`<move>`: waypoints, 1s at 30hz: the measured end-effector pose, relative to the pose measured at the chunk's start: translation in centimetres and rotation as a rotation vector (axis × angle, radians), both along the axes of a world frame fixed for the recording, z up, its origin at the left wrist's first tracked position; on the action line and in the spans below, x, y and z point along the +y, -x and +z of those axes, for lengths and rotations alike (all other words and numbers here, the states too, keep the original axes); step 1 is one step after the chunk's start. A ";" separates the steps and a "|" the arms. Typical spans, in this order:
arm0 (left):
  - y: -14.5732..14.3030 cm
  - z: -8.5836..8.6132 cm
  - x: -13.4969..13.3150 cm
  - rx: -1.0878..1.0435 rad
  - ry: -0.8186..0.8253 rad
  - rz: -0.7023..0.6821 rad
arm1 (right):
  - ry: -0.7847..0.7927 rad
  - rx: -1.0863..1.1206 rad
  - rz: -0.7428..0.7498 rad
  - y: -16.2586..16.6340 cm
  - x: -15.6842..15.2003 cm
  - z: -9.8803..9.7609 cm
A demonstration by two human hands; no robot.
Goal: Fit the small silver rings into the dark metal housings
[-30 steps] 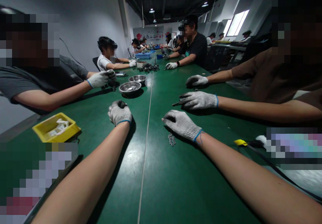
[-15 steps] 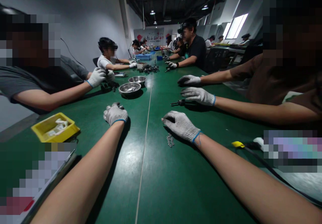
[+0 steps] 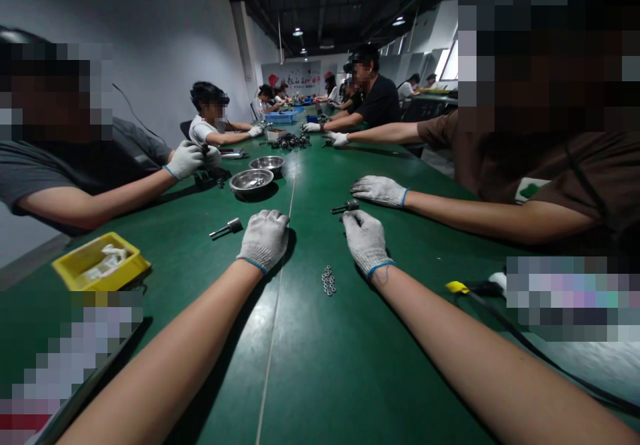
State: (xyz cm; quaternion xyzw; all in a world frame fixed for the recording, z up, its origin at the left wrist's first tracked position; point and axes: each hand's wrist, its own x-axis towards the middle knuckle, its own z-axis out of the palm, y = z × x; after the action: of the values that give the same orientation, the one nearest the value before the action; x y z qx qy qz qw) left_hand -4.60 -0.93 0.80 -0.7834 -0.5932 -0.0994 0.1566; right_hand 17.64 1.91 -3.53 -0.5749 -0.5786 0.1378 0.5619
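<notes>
My left hand (image 3: 265,237), in a grey knit glove, rests on the green table (image 3: 310,352) with its fingers curled down and nothing showing in them. A small metal shaft part (image 3: 226,228) lies on the table just left of it. My right hand (image 3: 365,238), also gloved, lies stretched forward with its fingers flat. Its fingertips are right beside a small dark-handled tool (image 3: 345,206). A co-worker's gloved hand (image 3: 379,190) lies just beyond that tool. A little pile of several metal washers (image 3: 328,280) sits between my wrists.
Two steel bowls (image 3: 251,180) (image 3: 267,162) stand further up the table. A yellow bin (image 3: 95,262) sits at the left edge. A yellow-tipped cable (image 3: 457,287) lies at the right. Seated people line both sides, with a gloved hand (image 3: 186,158) at the left.
My left hand moved right and let go of the metal shaft part, which now lies on the table. My right hand slid forward up to the small tool. The view turned slightly.
</notes>
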 end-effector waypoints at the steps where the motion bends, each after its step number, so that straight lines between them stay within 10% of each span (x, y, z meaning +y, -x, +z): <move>1: -0.4 0.2 0.1 0.019 0.032 -0.025 | -0.031 0.029 -0.068 0.0 0.1 0.0; 6: -3.9 1.0 1.8 0.052 0.139 -0.156 | -0.112 0.247 -0.360 -0.1 0.3 0.0; 16: -12.6 0.0 6.6 -0.193 0.121 0.025 | -0.097 0.306 -0.360 0.1 0.4 0.1; 30: -11.2 -1.1 8.9 -0.616 0.235 -0.081 | -0.093 0.294 -0.240 0.0 0.7 -0.7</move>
State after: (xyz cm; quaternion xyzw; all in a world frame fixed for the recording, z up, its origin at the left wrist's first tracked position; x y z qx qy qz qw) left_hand 6.58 8.00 -0.31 -0.7521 -0.5885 -0.2689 -0.1257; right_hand 17.67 2.57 -4.27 -0.5867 -0.4232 0.1255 0.6789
